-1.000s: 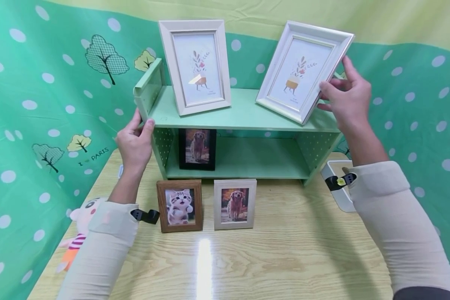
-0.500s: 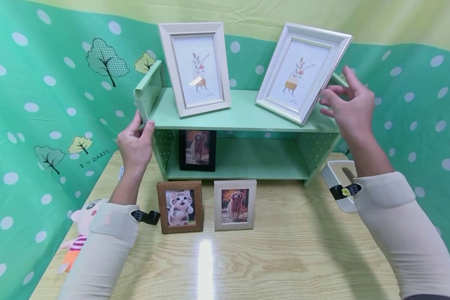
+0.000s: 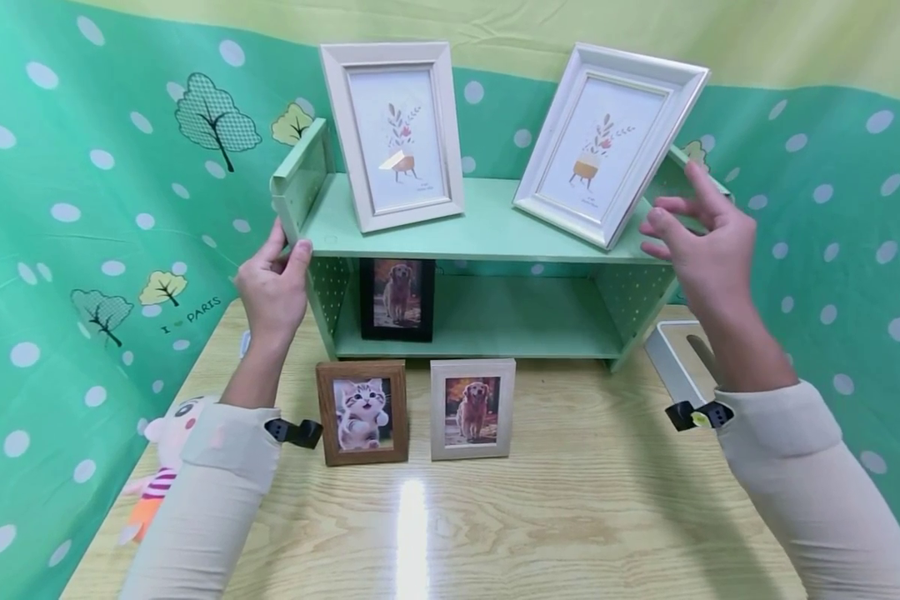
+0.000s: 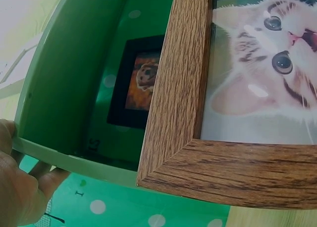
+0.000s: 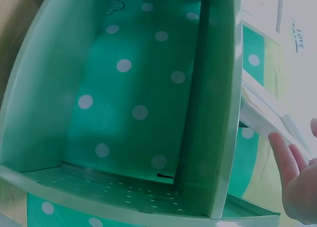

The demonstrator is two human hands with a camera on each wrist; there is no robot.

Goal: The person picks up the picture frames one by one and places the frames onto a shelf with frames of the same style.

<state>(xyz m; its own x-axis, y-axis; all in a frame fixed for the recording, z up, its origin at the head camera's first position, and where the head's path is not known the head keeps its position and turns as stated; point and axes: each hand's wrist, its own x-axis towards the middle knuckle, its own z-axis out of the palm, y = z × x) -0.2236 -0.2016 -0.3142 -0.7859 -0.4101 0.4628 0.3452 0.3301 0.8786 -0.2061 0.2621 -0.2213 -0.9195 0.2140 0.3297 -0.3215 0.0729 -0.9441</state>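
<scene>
A green two-tier shelf (image 3: 487, 250) stands at the back of the table. My left hand (image 3: 272, 292) grips the edge of its left side panel, thumb in front and fingers behind. On the top tier two white picture frames lean back: the left picture frame (image 3: 354, 158) and the tilted right picture frame (image 3: 543, 142), both with a plant print. My right hand (image 3: 712, 250), fingers loosely bent and holding nothing, is just right of the tilted frame. In the right wrist view its fingertips (image 5: 275, 140) are near that frame's lower side.
A black picture frame (image 3: 429, 300) stands inside the lower tier. In front stand a brown wooden picture frame (image 3: 324, 417) with a kitten and a cream picture frame (image 3: 438, 417) with a dog. A white box (image 3: 671, 367) sits right; a plush toy (image 3: 168, 442) left.
My right hand has let go of the tilted white picture frame and drawn away to the right and down. The frame stays tilted on the shelf; my left hand keeps its grip.
</scene>
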